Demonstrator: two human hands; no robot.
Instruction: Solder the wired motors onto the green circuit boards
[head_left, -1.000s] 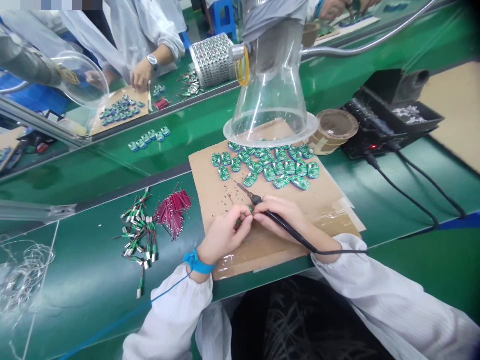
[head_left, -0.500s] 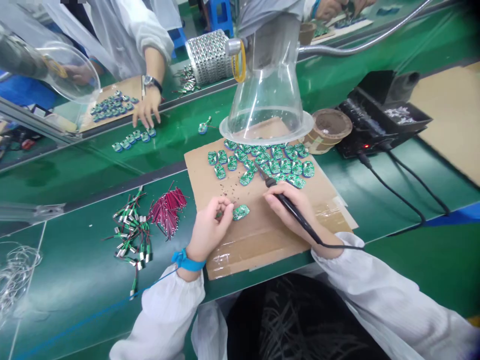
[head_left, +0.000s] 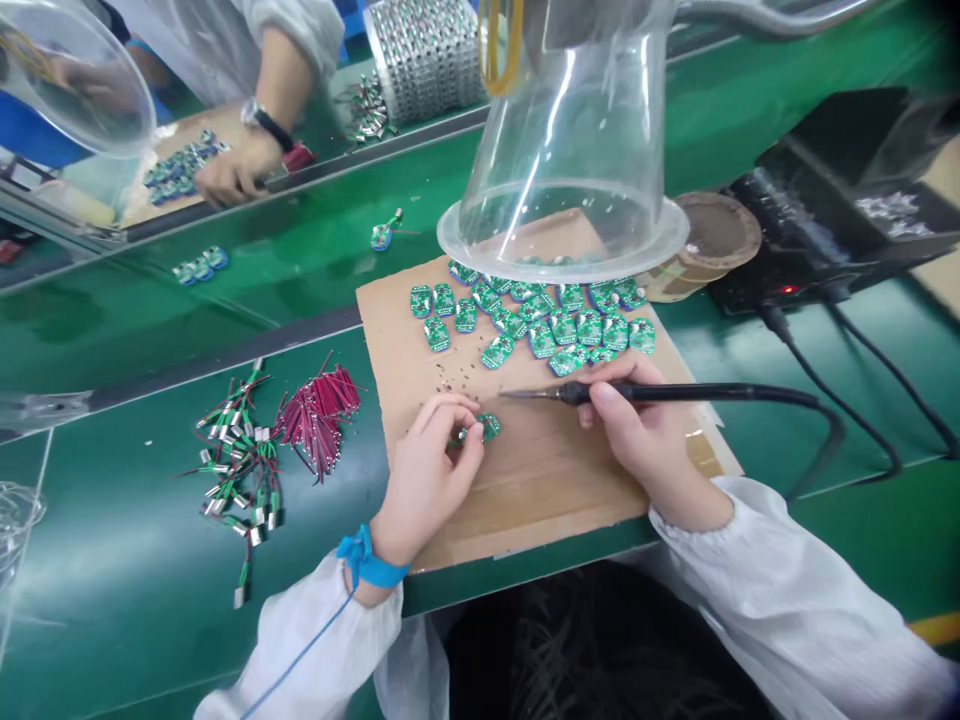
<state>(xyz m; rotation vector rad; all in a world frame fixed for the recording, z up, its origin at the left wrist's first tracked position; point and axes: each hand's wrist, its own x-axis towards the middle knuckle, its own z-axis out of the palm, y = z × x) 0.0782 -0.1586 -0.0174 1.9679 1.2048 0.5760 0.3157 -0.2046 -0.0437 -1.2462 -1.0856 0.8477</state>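
Note:
My left hand (head_left: 431, 465), a blue strap at its wrist, is closed at the edge of a small green circuit board (head_left: 490, 427) low over the cardboard sheet (head_left: 555, 490). Its fingertips hide part of that board. In my right hand (head_left: 637, 425) is a soldering iron (head_left: 705, 392), gripped by its dark handle. The iron lies nearly level, its thin metal tip pointing left, just above the board and apart from it. More green circuit boards (head_left: 564, 328) lie grouped on the far part of the cardboard.
A clear fume hood (head_left: 562, 150) hangs over the boards. Behind it stand a brown tub (head_left: 712, 240) and a black soldering station (head_left: 795, 250). Red wires (head_left: 321, 418) and green-wired metal parts (head_left: 241, 460) lie left. Across the divider is a co-worker's hand (head_left: 240, 170).
My right hand has swung the soldering iron from the grouped boards down to near the held board. My left fingers have closed further over that board. The co-worker's hand has drawn back from the row.

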